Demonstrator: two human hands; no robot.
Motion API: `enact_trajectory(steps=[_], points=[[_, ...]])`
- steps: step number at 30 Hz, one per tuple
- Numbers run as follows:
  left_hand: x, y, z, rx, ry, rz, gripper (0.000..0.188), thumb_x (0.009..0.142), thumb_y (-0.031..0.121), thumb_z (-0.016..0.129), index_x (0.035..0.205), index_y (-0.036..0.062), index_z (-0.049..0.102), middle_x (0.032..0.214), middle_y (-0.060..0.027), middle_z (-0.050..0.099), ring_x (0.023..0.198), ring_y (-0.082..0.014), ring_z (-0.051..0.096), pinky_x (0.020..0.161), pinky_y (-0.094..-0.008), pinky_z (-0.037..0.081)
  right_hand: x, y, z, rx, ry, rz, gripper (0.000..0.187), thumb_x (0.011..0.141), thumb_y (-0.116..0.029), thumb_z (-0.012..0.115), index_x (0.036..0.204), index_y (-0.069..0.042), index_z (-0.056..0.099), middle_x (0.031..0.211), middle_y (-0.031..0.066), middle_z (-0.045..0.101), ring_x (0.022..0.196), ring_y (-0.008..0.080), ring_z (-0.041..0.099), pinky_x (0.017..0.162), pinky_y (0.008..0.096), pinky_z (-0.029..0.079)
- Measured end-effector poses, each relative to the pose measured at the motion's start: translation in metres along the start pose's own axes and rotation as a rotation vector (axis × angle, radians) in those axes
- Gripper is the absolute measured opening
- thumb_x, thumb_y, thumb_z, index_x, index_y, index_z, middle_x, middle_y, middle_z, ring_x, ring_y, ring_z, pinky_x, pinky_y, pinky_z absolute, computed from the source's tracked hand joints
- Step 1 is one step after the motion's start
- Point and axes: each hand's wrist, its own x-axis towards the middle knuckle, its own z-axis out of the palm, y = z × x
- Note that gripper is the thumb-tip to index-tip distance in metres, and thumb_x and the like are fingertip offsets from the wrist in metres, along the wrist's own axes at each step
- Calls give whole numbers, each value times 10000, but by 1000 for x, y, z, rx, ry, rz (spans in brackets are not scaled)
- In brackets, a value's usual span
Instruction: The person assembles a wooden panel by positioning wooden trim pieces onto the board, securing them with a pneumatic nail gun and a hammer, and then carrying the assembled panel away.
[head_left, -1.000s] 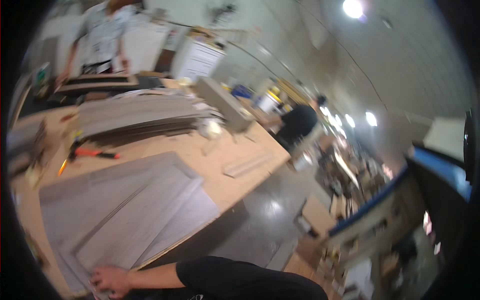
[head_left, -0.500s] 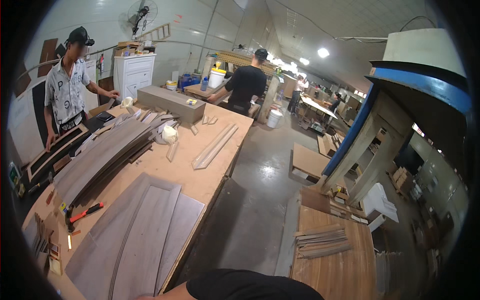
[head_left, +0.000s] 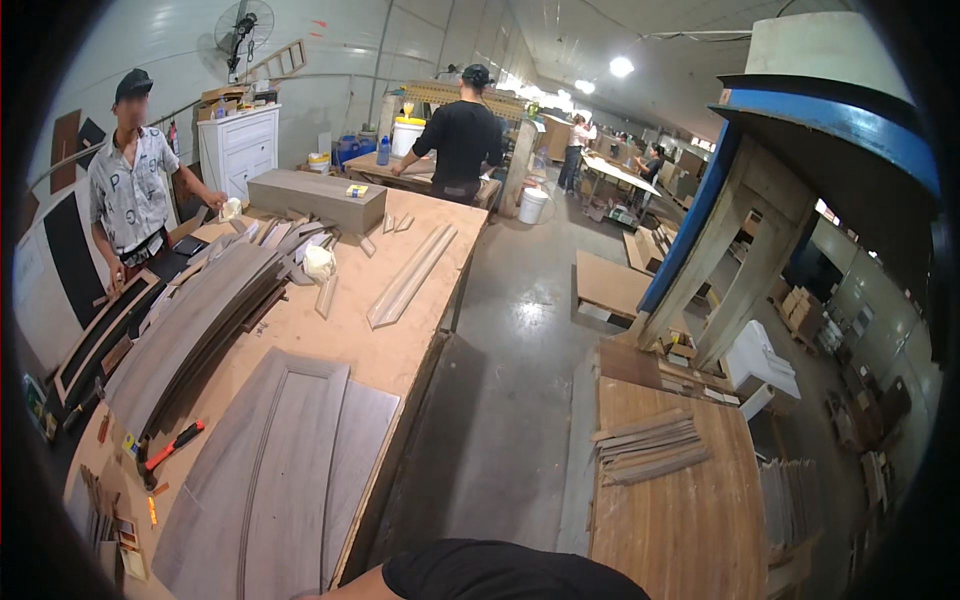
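Neither of my hands shows. A black sleeve [head_left: 500,570] comes in at the lower edge, and a bit of bare arm [head_left: 355,585] reaches left from it beside the workbench [head_left: 400,330]. Nearest to that arm lies a grey wood-grain panel [head_left: 285,440] with a curved frame line, overlapping a plain grey panel [head_left: 362,430]. Left of them is a hammer [head_left: 175,445] with a red and black handle. Beyond it rises a stack of long grey boards [head_left: 195,320].
Pale mouldings [head_left: 415,275] and a long grey box [head_left: 315,200] lie farther along the bench. A co-worker in a patterned shirt [head_left: 135,195] stands at its far left; another in black [head_left: 460,145] works beyond. Right of the aisle, a wooden table [head_left: 680,520] carries grey strips [head_left: 655,447].
My view has shifted slightly, so the scene sits a little to the left and higher at the back. The co-worker in black has turned and stands more upright. My hands stay out of sight.
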Motion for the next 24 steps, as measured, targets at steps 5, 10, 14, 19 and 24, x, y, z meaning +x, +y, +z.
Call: enact_trajectory(steps=[5,10,14,19,24], points=[[51,73,-120,-54,-279,-199,318,802,410,650,807,95,695,687,-133,638,584,-321,600,531,-431,455,-3,-7,-5,-41,62,-55,273,821,-300,663,972,-73,673,1019,138,635,943,345,578,801,454,477],[13,18,-36,140,228,281,343,807,421,643,789,82,696,728,-127,650,620,-313,622,550,-417,477,-2,4,13,5,-9,-38,290,814,-309,665,995,-83,671,1047,137,629,963,347,572,813,463,471],[77,118,-198,50,-484,-368,414,849,124,658,1203,-50,532,1175,-171,592,1054,-253,561,896,-351,459,15,-15,2,236,-304,261,351,653,-274,686,949,-97,621,1129,131,549,1076,338,496,901,446,421],[54,83,-134,-276,-275,-331,290,693,338,727,696,66,629,679,-131,598,675,-333,591,603,-444,444,6,-29,-32,-26,-289,341,453,699,-257,701,1112,-102,596,1225,119,545,1086,311,527,901,438,433],[73,20,-197,-240,-180,-491,201,754,235,659,885,81,659,865,-131,648,836,-329,618,732,-429,490,10,-34,-34,-75,-359,334,489,710,-259,708,1179,-186,587,1326,20,501,1030,265,545,871,390,468]])
